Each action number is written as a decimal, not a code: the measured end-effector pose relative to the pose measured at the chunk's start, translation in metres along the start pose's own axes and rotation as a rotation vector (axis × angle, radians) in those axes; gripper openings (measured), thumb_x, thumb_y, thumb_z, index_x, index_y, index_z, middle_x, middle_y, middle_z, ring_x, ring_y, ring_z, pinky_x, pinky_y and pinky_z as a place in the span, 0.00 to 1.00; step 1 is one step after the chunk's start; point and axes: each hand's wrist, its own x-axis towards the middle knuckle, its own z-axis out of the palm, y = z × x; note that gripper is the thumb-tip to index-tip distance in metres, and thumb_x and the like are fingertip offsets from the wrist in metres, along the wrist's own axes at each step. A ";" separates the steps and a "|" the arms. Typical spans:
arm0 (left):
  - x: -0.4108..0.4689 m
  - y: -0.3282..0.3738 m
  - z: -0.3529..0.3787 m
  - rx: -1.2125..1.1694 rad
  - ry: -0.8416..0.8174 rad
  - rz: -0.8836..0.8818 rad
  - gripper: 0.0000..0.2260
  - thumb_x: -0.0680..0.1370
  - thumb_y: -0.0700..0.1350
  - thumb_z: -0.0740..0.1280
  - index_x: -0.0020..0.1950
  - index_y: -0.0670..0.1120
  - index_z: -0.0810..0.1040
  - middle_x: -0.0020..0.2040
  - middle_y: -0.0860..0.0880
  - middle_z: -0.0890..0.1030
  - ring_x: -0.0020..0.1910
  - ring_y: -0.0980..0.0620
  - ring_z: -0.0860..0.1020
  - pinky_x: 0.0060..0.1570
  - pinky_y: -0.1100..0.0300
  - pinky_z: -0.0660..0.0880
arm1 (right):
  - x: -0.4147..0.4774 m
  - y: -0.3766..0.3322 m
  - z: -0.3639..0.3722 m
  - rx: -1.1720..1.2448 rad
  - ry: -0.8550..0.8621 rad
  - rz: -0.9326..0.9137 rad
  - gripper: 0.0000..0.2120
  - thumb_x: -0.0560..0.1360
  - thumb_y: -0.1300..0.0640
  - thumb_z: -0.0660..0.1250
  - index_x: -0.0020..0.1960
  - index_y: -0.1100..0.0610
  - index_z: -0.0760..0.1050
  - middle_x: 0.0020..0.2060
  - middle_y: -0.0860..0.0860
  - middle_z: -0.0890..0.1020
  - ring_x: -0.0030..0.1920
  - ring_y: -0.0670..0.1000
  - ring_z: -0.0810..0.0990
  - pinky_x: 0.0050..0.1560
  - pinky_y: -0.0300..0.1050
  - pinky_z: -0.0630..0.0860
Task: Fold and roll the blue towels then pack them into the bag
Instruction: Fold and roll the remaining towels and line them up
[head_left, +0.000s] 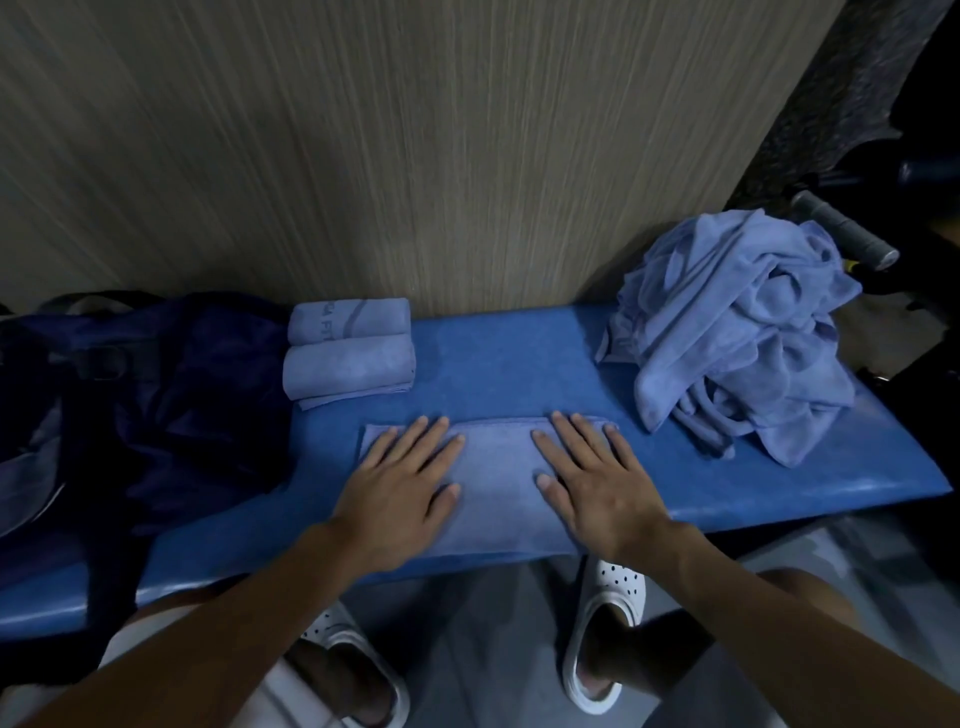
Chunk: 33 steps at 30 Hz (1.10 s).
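On the tabletop (519, 358), near its front edge: both hands press a folded towel (498, 467) flat.
My left hand (400, 488) and right hand (597, 488) lie on it, fingers (574, 439) straight and spread, gripping nothing. I'd smooth outward from the middle to push out creases and square the edges. Then I'd start a tight roll from one short end, keeping both sides level. Two finished rolls (348, 353) sit behind, left, beside the bag (156, 389); the loose pile (727, 332) lies right.
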 end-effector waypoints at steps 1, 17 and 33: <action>-0.002 -0.001 0.004 0.000 -0.008 -0.011 0.26 0.81 0.59 0.48 0.78 0.51 0.62 0.78 0.49 0.61 0.78 0.48 0.57 0.73 0.48 0.54 | 0.000 0.001 0.003 -0.004 -0.026 0.020 0.31 0.82 0.39 0.38 0.74 0.50 0.66 0.74 0.53 0.68 0.74 0.54 0.66 0.72 0.56 0.55; 0.000 0.023 -0.017 0.086 0.033 0.007 0.28 0.78 0.56 0.51 0.76 0.48 0.66 0.77 0.47 0.64 0.76 0.46 0.61 0.72 0.40 0.57 | -0.018 0.002 -0.008 0.071 0.105 0.426 0.29 0.74 0.39 0.55 0.63 0.60 0.72 0.57 0.60 0.78 0.56 0.62 0.76 0.53 0.57 0.73; 0.030 0.078 0.004 0.039 -0.095 0.036 0.30 0.78 0.62 0.45 0.79 0.57 0.51 0.80 0.51 0.48 0.79 0.48 0.46 0.74 0.38 0.47 | -0.014 0.007 -0.024 0.442 -0.020 0.744 0.20 0.73 0.39 0.64 0.53 0.56 0.76 0.55 0.54 0.74 0.60 0.58 0.69 0.61 0.54 0.63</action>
